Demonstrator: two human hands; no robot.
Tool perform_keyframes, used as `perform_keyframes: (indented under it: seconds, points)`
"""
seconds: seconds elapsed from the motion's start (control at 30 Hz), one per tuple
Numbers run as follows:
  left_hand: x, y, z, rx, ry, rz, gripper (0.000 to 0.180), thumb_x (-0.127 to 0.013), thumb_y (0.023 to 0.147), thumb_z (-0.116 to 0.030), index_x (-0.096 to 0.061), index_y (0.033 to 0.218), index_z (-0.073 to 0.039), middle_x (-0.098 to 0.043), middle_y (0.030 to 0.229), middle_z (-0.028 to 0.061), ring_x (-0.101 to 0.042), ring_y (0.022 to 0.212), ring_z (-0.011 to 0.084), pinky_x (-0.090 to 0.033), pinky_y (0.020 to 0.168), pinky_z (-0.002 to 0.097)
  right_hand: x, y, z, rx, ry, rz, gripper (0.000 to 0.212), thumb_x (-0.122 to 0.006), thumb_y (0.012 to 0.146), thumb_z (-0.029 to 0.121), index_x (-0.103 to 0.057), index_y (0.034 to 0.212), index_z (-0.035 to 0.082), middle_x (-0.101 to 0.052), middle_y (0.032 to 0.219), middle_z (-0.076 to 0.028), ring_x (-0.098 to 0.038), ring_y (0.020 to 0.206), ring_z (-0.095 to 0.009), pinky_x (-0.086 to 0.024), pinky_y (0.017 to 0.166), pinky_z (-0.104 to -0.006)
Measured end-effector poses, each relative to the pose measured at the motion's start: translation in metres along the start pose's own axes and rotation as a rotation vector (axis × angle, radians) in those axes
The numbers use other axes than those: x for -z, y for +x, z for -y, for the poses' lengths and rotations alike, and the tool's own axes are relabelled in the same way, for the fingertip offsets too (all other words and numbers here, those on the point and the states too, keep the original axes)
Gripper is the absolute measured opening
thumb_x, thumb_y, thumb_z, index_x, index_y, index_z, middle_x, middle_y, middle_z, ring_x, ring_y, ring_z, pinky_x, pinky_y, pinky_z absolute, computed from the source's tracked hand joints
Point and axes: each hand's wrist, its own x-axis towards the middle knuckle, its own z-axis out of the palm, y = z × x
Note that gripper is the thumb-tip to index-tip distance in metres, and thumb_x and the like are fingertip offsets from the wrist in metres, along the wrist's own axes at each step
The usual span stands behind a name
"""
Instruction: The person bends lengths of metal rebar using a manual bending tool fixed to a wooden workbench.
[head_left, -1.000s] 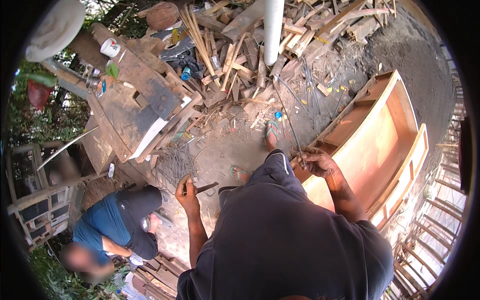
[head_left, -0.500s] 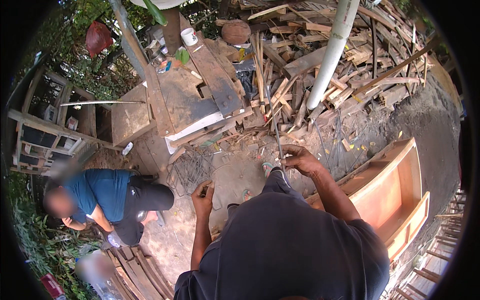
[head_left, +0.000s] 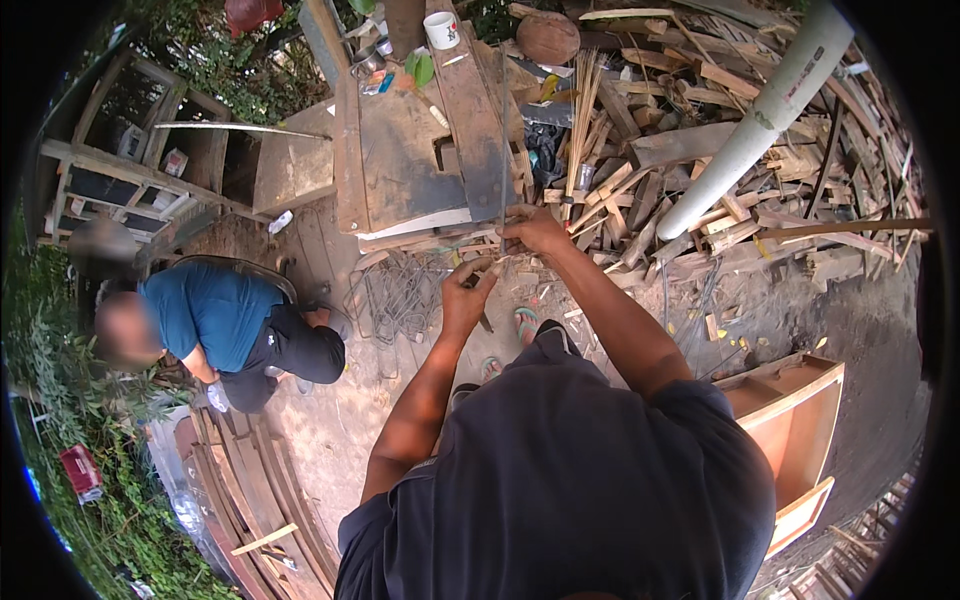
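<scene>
My right hand point(head_left: 530, 232) is closed around the near end of a thin dark rod point(head_left: 504, 130), which points away from me over the right edge of a rough wooden workbench point(head_left: 405, 195). Close beside it, slightly nearer and to the left, my left hand point(head_left: 468, 297) is closed in a pinch. Something small and pale shows at its fingertips, too small to name. Both hands are just in front of the bench's near edge. A white mug point(head_left: 441, 30) and green leaf point(head_left: 420, 68) are at the bench's far end.
A person in a blue shirt point(head_left: 222, 315) sits at the left. Tangled wire point(head_left: 390, 305) lies on the ground before the bench. Scrap wood point(head_left: 690, 150) is heaped far right, behind a slanting white pipe point(head_left: 765, 120). An open wooden drawer-like frame point(head_left: 785, 430) stands at right; planks point(head_left: 250, 480) lie lower left.
Both my hands have moved forward to the bench and closer together. The rod has swung over the bench's right side. The seated person's raised hand has come down from the head.
</scene>
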Motion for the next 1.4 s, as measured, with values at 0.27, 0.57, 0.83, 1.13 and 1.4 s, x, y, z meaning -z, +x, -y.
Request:
perform_keyframes:
  seconds: [0.27,0.57,0.83,1.13,1.4]
  points:
    - [-0.042,0.053,0.035,0.071,-0.055,-0.117,0.021,-0.07,0.091,-0.017,-0.071,0.092,0.004,-0.057,0.071,-0.0047,-0.043,0.065,0.0039,-0.035,0.055,0.0236,0.003,0.055,0.004,0.095,-0.296,-0.085,0.026,-0.077,0.083,0.022,-0.068,0.088,-0.001,-0.07,0.071,-0.008,-0.067,0.059,-0.014,-0.053,0.052,-0.0284]
    - [-0.043,0.077,0.061,0.08,0.053,-0.09,0.036,-0.068,0.093,-0.027,-0.066,0.075,0.003,-0.053,0.061,-0.0021,-0.043,0.061,0.0057,-0.036,0.054,0.0269,0.031,0.105,0.009,0.333,-0.615,-0.223,0.032,-0.072,0.085,0.036,-0.075,0.086,0.004,-0.071,0.072,-0.009,-0.068,0.068,-0.022,-0.052,0.066,-0.0349]
    - [-0.043,0.079,0.077,0.172,0.084,-0.043,0.038,-0.069,0.092,-0.027,-0.062,0.071,0.004,-0.05,0.057,0.0027,-0.041,0.058,0.0084,-0.036,0.053,0.0306,0.032,0.129,0.012,0.361,-0.671,-0.198,0.03,-0.077,0.076,0.033,-0.074,0.083,0.004,-0.072,0.076,-0.011,-0.07,0.074,-0.027,-0.053,0.07,-0.0361]
    - [-0.032,0.06,0.075,0.3,-0.029,-0.068,0.032,-0.072,0.091,-0.03,-0.071,0.087,0.002,-0.06,0.07,-0.0013,-0.049,0.066,0.0056,-0.039,0.06,0.0243,0.03,0.135,0.019,0.246,-0.746,-0.238,0.031,-0.08,0.065,0.032,-0.075,0.08,0.005,-0.073,0.077,-0.013,-0.071,0.074,-0.027,-0.054,0.07,-0.0361]
    - [-0.04,0.063,0.066,0.216,-0.131,-0.165,0.021,-0.072,0.091,-0.017,-0.071,0.099,0.003,-0.064,0.08,-0.0013,-0.054,0.074,0.0059,-0.044,0.066,0.024,0.029,0.139,0.023,0.186,-0.709,-0.226,0.031,-0.082,0.065,0.033,-0.075,0.072,0.004,-0.071,0.068,-0.012,-0.07,0.068,-0.026,-0.054,0.068,-0.0358]
